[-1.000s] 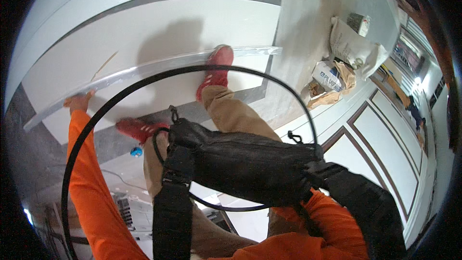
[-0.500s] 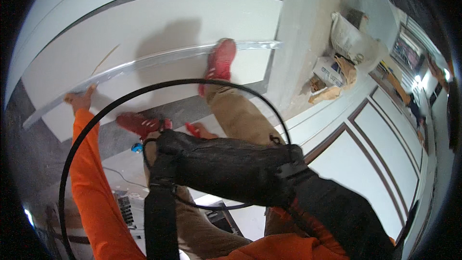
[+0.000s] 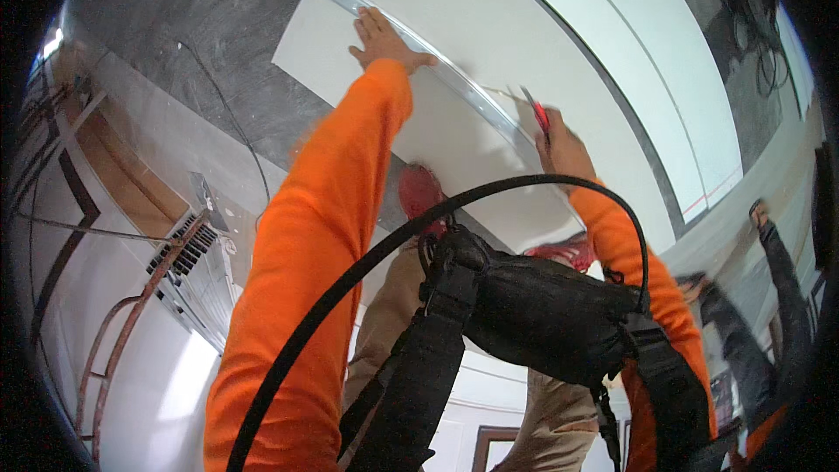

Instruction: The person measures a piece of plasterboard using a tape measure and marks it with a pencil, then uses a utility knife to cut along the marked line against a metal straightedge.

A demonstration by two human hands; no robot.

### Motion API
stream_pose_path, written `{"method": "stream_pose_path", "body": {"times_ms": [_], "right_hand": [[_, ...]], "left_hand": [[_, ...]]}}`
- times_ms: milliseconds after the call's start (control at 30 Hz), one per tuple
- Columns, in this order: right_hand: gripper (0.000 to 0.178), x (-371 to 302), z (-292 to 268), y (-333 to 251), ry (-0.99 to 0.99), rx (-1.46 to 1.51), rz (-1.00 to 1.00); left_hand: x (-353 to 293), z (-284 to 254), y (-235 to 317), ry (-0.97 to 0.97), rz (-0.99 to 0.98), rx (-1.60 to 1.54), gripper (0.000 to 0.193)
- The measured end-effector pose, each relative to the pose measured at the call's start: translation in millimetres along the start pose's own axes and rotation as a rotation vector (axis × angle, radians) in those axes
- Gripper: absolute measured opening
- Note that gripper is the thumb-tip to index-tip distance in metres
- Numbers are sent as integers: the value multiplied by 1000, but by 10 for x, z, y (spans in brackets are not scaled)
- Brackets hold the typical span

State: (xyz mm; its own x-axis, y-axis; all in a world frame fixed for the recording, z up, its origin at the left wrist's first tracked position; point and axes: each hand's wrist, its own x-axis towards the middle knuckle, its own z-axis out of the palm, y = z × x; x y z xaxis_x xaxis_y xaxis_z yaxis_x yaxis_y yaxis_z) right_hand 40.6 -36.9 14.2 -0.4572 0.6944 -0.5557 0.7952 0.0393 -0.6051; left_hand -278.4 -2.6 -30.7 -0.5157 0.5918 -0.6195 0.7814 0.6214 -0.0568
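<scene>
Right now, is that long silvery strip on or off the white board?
Mostly on: the silvery strip lies across the white board, one end reaching past its edge over the dark floor.

Right hand [image 3: 568, 153] comes up beside the metal strip [image 3: 463, 86]
Its red tool [image 3: 541, 117], earlier near the shoes [image 3: 419, 189], now points over the white board [image 3: 533, 44]

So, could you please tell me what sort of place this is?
Probably an indoor renovation site: a white board lies on the grey floor, a long metal-looking strip lies across it, and a cable trails nearby.

grey floor [image 3: 201, 9], white board [image 3: 516, 61] on it, silvery strip [image 3: 476, 96] across
</scene>
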Motion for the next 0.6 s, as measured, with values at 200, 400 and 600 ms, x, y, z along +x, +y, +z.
{"method": "stream_pose_path", "body": {"times_ms": [200,400,600], "right_hand": [[34,1672,91,-1129,-133,-181,-112],[31,2502,510,-1805,-99,-319,-245],[32,2952,719,-2264,-124,-366,-309]], "left_hand": [[70,-78,28,-89,-33,-55,147],[78,-13,-120,-90,14,-196,145],[124,26,-232,-89,7,-210,141]]}}
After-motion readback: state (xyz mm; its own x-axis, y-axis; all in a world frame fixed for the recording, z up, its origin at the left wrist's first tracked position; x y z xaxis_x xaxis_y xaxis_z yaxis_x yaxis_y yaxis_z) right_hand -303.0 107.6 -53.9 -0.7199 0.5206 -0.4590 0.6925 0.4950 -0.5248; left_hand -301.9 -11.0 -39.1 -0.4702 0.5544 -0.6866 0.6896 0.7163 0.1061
